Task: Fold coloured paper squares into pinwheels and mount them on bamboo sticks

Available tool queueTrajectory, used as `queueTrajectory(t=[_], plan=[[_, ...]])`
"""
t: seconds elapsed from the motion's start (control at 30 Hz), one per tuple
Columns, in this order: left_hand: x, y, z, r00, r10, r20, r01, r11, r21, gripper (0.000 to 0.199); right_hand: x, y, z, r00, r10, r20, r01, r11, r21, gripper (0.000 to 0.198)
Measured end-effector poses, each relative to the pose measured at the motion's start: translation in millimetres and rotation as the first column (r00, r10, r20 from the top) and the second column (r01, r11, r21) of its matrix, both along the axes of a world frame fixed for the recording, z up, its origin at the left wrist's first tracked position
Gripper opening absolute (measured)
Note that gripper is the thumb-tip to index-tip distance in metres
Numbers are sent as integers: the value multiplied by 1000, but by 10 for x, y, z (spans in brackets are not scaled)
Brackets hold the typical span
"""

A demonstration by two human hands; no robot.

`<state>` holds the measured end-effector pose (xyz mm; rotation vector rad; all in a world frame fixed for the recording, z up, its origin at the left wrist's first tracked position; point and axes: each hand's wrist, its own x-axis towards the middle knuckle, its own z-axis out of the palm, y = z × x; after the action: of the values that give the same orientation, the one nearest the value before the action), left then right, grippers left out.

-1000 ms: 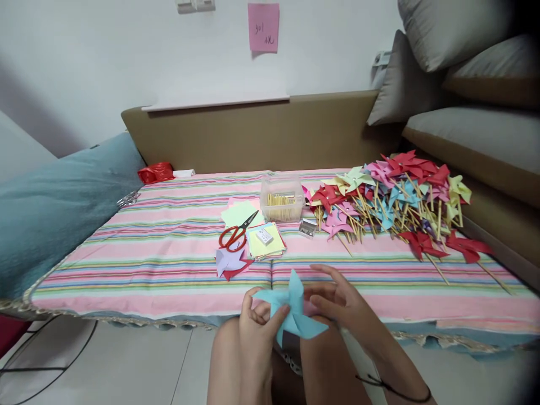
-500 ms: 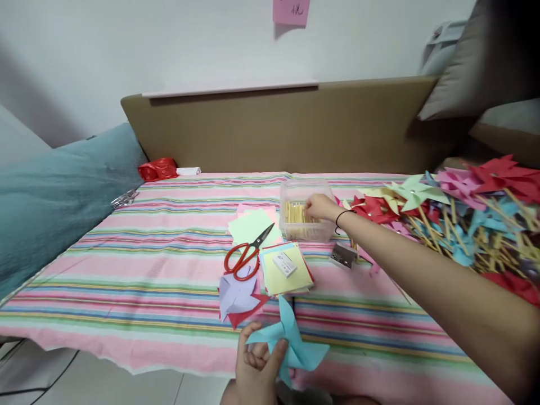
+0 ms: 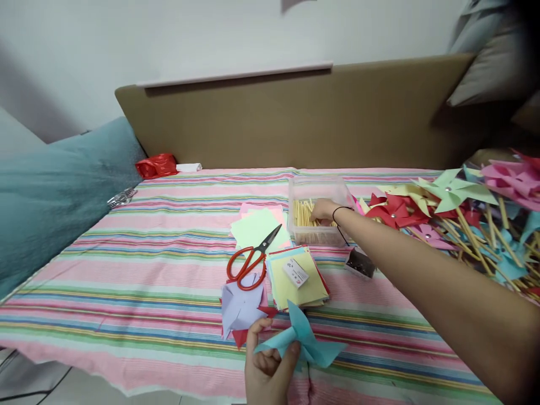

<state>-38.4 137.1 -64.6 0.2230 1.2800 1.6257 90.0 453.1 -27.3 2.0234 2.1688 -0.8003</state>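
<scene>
Near the front edge of the cloth, my left hand (image 3: 270, 360) pinches a light blue paper pinwheel (image 3: 310, 343), thumb over its middle. My right hand (image 3: 324, 211) reaches into a clear plastic box (image 3: 314, 236) of thin wooden sticks (image 3: 300, 212); its fingertips are hidden among the sticks, so I cannot make out what they hold. Between the hands lies a stack of coloured square paper (image 3: 312, 287) with a small white box (image 3: 296, 272) on top. Red-handled scissors (image 3: 253, 261) rest to its left, partly over a lilac folded paper pinwheel (image 3: 240, 306).
A heap of finished pinwheels on sticks (image 3: 455, 219) covers the right side. An open small box of dark bits (image 3: 360, 263) sits under my right forearm. Light green paper sheets (image 3: 257, 225) lie behind the scissors. A red plastic bundle (image 3: 157, 166) is at the back left.
The view has shifted, so the things on the cloth appear slightly farther right and nearer. My right hand has gone deeper into the stick box. The left hand keeps its hold on the blue pinwheel.
</scene>
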Motion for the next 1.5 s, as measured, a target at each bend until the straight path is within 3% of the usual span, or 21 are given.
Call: queueTrajectory(t=[0.2, 0.33, 0.47, 0.6, 0.7, 0.83, 0.93, 1.07, 1.23, 1.37, 1.5], plan=[[-5, -139, 236, 1000, 6, 19, -8, 997, 76, 69, 233, -141, 393, 968, -115, -222, 122, 992, 20, 30], [54, -285, 468, 997, -26, 67, 16, 989, 148, 70, 332, -577, 807, 887, -69, -457, 157, 975, 158, 21], [125, -506, 657, 993, -81, 89, 58, 970, 237, 70, 455, -1538, 1091, 769, 67, -636, 148, 949, 280, 21], [235, -820, 887, 967, -199, 159, 145, 943, 298, 68, 613, -2835, 1132, 621, 227, -750, 66, 938, 339, 36], [369, -1061, 1077, 940, -252, 230, 182, 940, 289, 72, 662, -3680, 1085, 515, 168, -841, 96, 963, 251, 31], [551, -1284, 1216, 936, -248, 250, 166, 937, 307, 66, 628, -4380, 1020, 329, -42, -943, 198, 980, 26, 31], [632, -1395, 1248, 928, -263, 265, 153, 915, 373, 57, 592, -4666, 999, 222, -135, -966, 327, 943, -56, 33], [687, -1522, 1284, 900, -294, 323, 135, 890, 435, 53, 580, -4885, 1008, 185, -68, -980, 330, 944, -3, 33], [737, -1643, 1314, 829, -390, 401, 130, 832, 540, 55, 607, -5030, 1009, 251, -9, -968, 294, 953, 68, 37], [746, -1680, 1317, 845, -410, 344, 166, 811, 561, 58, 649, -5099, 1001, 275, 0, -961, 280, 957, 80, 36], [737, -1672, 1317, 883, -367, 293, 162, 823, 544, 60, 691, -5124, 973, 293, 11, -956, 255, 963, 89, 31]])
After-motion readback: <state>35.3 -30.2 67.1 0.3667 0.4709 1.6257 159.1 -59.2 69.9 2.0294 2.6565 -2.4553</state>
